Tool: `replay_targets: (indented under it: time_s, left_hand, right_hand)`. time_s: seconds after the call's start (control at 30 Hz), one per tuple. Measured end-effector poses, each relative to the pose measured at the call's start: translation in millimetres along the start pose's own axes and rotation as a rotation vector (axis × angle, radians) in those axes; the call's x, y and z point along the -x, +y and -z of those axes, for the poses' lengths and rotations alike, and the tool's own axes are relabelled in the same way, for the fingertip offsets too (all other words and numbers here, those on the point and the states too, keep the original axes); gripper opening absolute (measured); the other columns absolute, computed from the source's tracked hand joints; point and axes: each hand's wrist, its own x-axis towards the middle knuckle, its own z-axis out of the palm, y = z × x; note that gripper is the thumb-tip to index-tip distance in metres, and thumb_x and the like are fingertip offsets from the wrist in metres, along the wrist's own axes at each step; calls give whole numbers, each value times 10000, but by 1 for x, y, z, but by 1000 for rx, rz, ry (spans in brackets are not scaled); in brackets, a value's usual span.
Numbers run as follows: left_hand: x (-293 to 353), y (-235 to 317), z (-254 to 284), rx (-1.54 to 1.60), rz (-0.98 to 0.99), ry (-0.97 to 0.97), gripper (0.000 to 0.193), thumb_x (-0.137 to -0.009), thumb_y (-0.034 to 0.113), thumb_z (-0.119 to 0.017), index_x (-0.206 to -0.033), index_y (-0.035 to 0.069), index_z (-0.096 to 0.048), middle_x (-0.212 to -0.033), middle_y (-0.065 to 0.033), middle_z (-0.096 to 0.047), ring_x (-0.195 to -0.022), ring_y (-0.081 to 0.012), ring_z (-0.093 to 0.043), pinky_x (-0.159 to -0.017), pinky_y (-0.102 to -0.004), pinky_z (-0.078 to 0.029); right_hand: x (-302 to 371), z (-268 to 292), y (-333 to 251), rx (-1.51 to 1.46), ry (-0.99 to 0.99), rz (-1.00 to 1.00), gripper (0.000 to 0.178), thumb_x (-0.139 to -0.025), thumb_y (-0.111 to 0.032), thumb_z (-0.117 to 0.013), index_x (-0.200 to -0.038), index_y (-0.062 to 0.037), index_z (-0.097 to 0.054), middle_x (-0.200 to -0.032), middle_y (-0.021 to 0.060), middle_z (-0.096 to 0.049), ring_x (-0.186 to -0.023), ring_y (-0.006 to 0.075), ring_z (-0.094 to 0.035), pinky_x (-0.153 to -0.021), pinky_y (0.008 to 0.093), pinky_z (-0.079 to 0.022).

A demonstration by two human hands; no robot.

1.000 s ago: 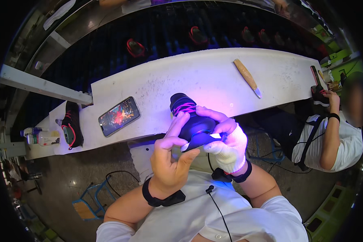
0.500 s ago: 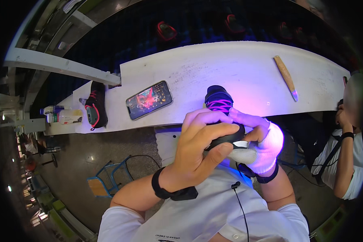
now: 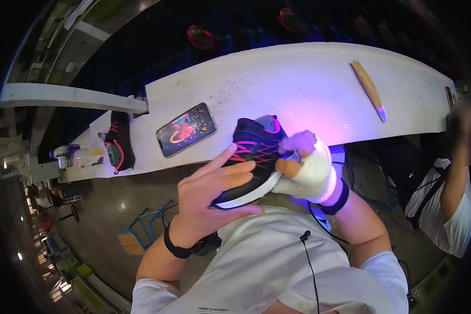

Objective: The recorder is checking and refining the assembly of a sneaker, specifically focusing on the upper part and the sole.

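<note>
A black sneaker (image 3: 261, 165) with pink laces, pink trim and a white sole is tilted in front of me, its toe toward my lower left. My left hand (image 3: 206, 188) closes around the toe end, fingers over the upper and thumb along the sole. Against the shoe's right side is my right hand (image 3: 309, 167), in a white glove with bare fingertips. Its fingers are curled and slightly blurred; whether they pinch something small cannot be made out. A grey lining shows at the shoe's opening.
On the white bench (image 3: 235, 94) lie a phone (image 3: 186, 129) with a lit screen and a wooden-handled knife (image 3: 369, 89). Another black and pink shoe (image 3: 120, 141) and bottles (image 3: 83, 157) stand left. A person (image 3: 439, 199) sits at right. Shoes (image 3: 200, 36) lie beyond the bench.
The sneaker has turned so its side and opening show, with its toe now at lower left. My left hand has moved left and around the toe; my right hand has shifted slightly left.
</note>
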Motion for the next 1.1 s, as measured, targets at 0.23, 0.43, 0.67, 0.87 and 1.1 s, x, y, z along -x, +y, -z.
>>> replay_targets:
  time_s: [0.23, 0.43, 0.67, 0.87, 1.1]
  left_hand:
    - [9, 5, 15, 81, 321, 30, 711, -717, 79, -927, -1361, 27, -629, -1355, -237, -701, -1381, -329, -607, -1130, -426, -495]
    - [9, 4, -3, -241, 595, -13, 885, -689, 408, -929, -1425, 52, -591, -1084, -174, -765, -965, -351, -760, -817, -417, -601]
    - [-11, 20, 31, -3, 334, -130, 748, -748, 160, -910, -1419, 20, -611, -1269, -200, -729, -1095, -309, -756, -955, -379, -586]
    - [-25, 8, -69, 37, -185, 48, 677, -845, 15, -759, -1477, -36, -522, -1452, -219, -596, -1305, -414, -617, -1089, -446, -530]
    - [-1, -14, -112, 261, 6, 175, 526, -757, 61, -844, -1219, 10, -597, -1188, -170, -592, -1099, -392, -597, -945, -463, -502]
  right_hand:
    - [-9, -33, 7, -179, -28, -68, 454, -609, -298, -901, -821, -40, -595, -1324, 229, -639, -1162, 433, -627, -993, 543, -523]
    - [12, -60, 5, -8, 53, 70, 407, -672, -230, -878, -900, -71, -581, -1304, 212, -664, -1128, 426, -640, -969, 556, -534]
    - [23, -46, -3, -280, 336, -293, 467, -736, -157, -933, -1011, -74, -565, -1358, 244, -612, -1158, 358, -672, -976, 494, -567]
    - [2, 52, -18, -473, 313, -154, 819, -671, -372, -980, -1330, -62, -605, -1262, 229, -696, -1228, 424, -677, -1111, 596, -491]
    - [13, 55, -33, -342, 195, -220, 798, -649, -357, -989, -1265, -15, -614, -1178, 195, -740, -1179, 402, -711, -1101, 564, -506]
